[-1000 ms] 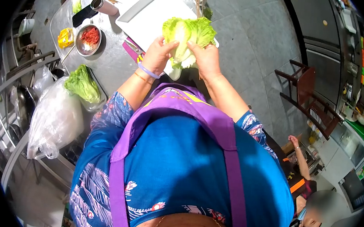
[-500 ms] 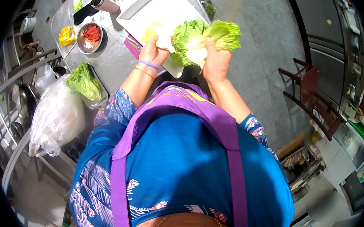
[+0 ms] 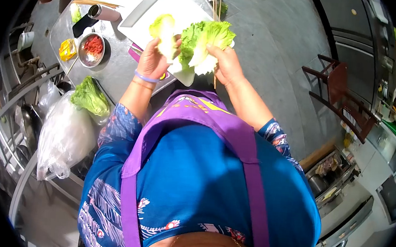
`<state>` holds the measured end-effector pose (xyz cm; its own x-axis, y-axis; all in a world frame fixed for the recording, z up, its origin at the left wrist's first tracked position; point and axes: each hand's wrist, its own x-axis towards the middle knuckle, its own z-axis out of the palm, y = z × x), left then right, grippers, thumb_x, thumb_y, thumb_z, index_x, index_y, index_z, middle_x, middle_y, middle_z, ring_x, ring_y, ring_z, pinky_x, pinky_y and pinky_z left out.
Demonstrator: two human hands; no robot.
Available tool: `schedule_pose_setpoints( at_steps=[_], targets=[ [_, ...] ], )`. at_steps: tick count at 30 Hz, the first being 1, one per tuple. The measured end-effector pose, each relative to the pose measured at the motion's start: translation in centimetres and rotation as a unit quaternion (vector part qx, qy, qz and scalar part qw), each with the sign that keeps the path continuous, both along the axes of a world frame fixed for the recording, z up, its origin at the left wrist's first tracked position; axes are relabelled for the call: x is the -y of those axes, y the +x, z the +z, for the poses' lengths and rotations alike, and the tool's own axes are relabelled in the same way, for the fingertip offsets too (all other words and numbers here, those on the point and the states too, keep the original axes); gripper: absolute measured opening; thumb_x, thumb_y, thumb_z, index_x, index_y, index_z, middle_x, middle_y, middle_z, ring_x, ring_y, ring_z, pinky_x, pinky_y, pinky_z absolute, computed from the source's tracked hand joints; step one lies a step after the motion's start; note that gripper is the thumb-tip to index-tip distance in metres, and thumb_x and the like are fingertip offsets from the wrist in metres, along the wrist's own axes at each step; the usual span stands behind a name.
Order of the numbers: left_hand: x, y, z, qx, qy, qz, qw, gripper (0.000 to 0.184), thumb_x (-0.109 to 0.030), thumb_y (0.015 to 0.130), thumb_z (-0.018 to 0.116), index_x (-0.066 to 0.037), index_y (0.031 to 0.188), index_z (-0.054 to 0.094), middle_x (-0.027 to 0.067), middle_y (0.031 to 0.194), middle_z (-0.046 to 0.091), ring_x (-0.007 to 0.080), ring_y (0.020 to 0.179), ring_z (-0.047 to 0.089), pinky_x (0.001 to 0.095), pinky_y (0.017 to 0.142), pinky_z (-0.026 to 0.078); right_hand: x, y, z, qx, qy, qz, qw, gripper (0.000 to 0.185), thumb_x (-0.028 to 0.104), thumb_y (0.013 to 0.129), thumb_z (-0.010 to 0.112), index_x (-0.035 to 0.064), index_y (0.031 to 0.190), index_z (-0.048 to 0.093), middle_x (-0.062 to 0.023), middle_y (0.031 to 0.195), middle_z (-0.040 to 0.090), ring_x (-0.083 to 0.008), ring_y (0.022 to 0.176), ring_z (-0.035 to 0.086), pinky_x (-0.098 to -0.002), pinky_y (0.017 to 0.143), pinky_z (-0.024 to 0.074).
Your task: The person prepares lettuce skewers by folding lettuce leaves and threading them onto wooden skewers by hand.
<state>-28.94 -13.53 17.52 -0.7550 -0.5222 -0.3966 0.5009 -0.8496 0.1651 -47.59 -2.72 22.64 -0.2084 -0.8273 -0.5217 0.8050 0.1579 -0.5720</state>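
Observation:
My left hand [image 3: 151, 60] is closed on a pale lettuce leaf [image 3: 162, 25], which stands up from the fingers. My right hand [image 3: 228, 65] pinches a bunch of frilly green lettuce leaves [image 3: 208, 44], thumb on top. Thin wooden sticks [image 3: 216, 3] poke out above and below this bunch and seem to be held in the same hand; their middle is hidden by leaves. Both hands are over the near edge of a white tray [image 3: 144, 6], with the two lots of lettuce close together.
On the metal table [image 3: 114, 67] are a steel bowl [image 3: 103, 52] holding red food, a phone [image 3: 83, 25], a tumbler [image 3: 104, 12] and a yellow packet [image 3: 67, 50]. More lettuce [image 3: 91, 96] lies by a plastic bag [image 3: 66, 132] at left. A wooden chair [image 3: 338, 89] stands right.
The leaf in my left hand has come upright and stands apart from the right-hand bunch. My right hand has moved slightly left, turning its leaves; the sticks now show clearly.

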Motion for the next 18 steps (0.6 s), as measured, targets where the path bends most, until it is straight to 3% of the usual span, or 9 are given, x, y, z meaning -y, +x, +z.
schedule_pose_setpoints(
  at_steps=[4,8,10,13,18],
  targets=[
    [-1.0,2.3,0.8,-0.039,0.077,0.008,0.996,0.056,-0.036,0.086,0.056,0.005,0.124,0.048,0.0193,0.120,0.056,0.0291,0.107,0.057,0.0421,0.095,0.046,0.7,-0.2,0.1,0.063,0.019,-0.025,0.998,0.032,0.006,0.087,0.058,-0.0011,0.118,0.054,-0.0123,0.110,0.063,-0.0234,0.097,0.063,-0.0370,0.088,0.0514],
    [-2.0,3.8,0.4,0.010,0.044,-0.007,0.999,0.052,-0.030,0.085,0.055,0.003,0.125,0.047,0.0193,0.124,0.054,0.0305,0.111,0.055,0.0417,0.095,0.046,0.6,-0.4,-0.6,0.098,-0.006,-0.022,0.995,0.032,0.008,0.087,0.059,-0.0009,0.117,0.055,-0.0126,0.109,0.063,-0.0242,0.098,0.063,-0.0382,0.089,0.0511],
    [-2.1,4.4,-0.1,0.024,0.005,-0.013,1.000,0.058,-0.032,0.084,0.062,0.003,0.127,0.043,0.0168,0.118,0.055,0.0274,0.106,0.056,0.0387,0.092,0.047,0.6,-0.2,-1.4,0.123,-0.023,-0.023,0.992,0.032,0.010,0.087,0.060,-0.0006,0.116,0.056,-0.0122,0.108,0.064,-0.0240,0.099,0.063,-0.0382,0.090,0.0506],
    [-2.4,4.3,0.7,-0.081,0.107,0.054,0.989,0.070,-0.032,0.077,0.077,0.002,0.126,0.040,0.0100,0.099,0.053,0.0190,0.086,0.054,0.0345,0.083,0.048,0.9,0.2,-1.7,0.123,-0.037,-0.022,0.992,0.030,0.009,0.087,0.059,-0.0006,0.116,0.056,-0.0111,0.108,0.064,-0.0233,0.099,0.063,-0.0375,0.090,0.0503],
    [-1.7,4.3,0.8,-0.045,0.111,0.070,0.990,0.053,-0.024,0.084,0.070,0.002,0.122,0.044,0.0114,0.102,0.055,0.0197,0.086,0.055,0.0333,0.079,0.049,1.9,1.7,-1.5,0.030,-0.012,-0.055,0.998,0.028,0.007,0.087,0.059,-0.0002,0.114,0.056,-0.0101,0.107,0.064,-0.0224,0.097,0.063,-0.0371,0.089,0.0502]
  ],
)
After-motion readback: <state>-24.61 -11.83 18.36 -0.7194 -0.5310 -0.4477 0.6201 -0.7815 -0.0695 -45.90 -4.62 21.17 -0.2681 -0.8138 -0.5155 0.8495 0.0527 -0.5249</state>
